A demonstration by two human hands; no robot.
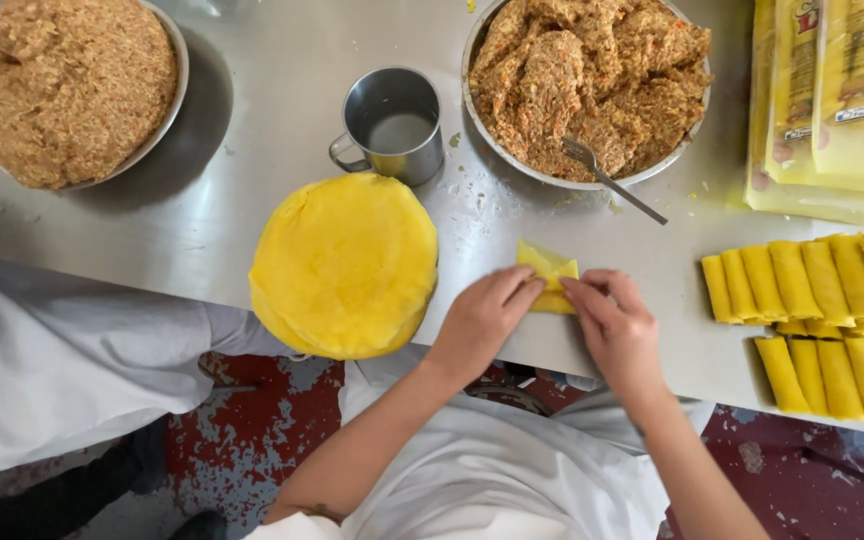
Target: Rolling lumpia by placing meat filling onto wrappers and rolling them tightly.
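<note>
My left hand and my right hand both pinch a small yellow wrapper that lies partly folded on the steel table, near its front edge. The fingertips of both hands meet on the wrapper's near side. A round stack of flat yellow wrappers sits just left of my left hand. Right of my right hand lie two rows of finished yellow rolls. A metal bowl of brown minced filling with a fork in it stands behind the wrapper.
A second bowl of filling is at the far left. A steel mug holding a pale liquid stands behind the wrapper stack. Yellow plastic packets lie at the top right. Another person's white sleeve rests at the left.
</note>
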